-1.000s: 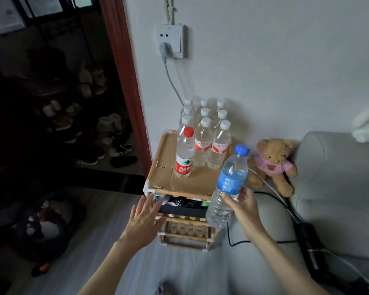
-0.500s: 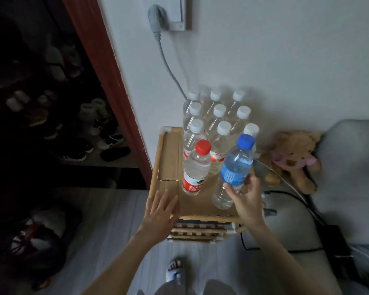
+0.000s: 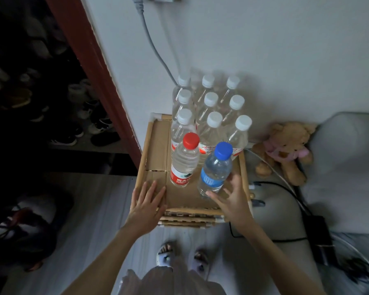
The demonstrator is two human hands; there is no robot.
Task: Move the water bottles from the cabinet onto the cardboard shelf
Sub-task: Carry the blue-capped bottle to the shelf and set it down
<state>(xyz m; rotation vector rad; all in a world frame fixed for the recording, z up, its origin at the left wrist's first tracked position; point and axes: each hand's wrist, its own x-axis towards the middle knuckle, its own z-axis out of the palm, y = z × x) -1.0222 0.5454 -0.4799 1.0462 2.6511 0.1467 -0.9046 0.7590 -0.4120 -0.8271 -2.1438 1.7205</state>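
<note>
Head view, looking down. Cardboard shelf [image 3: 156, 145] stands against the white wall [image 3: 264, 50], wood-stick frame around a flat cardboard top.

Blue-cap bottle [image 3: 216, 170] stands upright on the cardboard top, front right area. Right hand [image 3: 232, 198] is at its lower right side: fingers spread and nearly straight, thumb tip touching or just off the base of the bottle. Not wrapped around it. Cannot tell whether any finger behind the bottle makes contact.

Left hand [image 3: 147, 201] lies flat, palm down, fingers straight and together, on the front left corner of the cardboard top. Holds nothing.

Red-cap bottle [image 3: 184, 160] upright, just left of the blue-cap bottle, small gap between the two. Behind them, white-cap bottles [image 3: 210, 116] in a three by three block, back row against the wall.

Grey cable [image 3: 156, 47] runs down the wall from a plug at the top edge to behind the bottles. Teddy bear [image 3: 285, 150] in pink top sits right of the shelf, leaning on a grey sofa [image 3: 345, 167]. Black cable [image 3: 285, 190] on the floor beside it. Shoes [image 3: 87, 116] in the dark area beyond the red door frame [image 3: 98, 67]. Person's sandalled feet [image 3: 179, 255] at the bottom, in front of the shelf.
</note>
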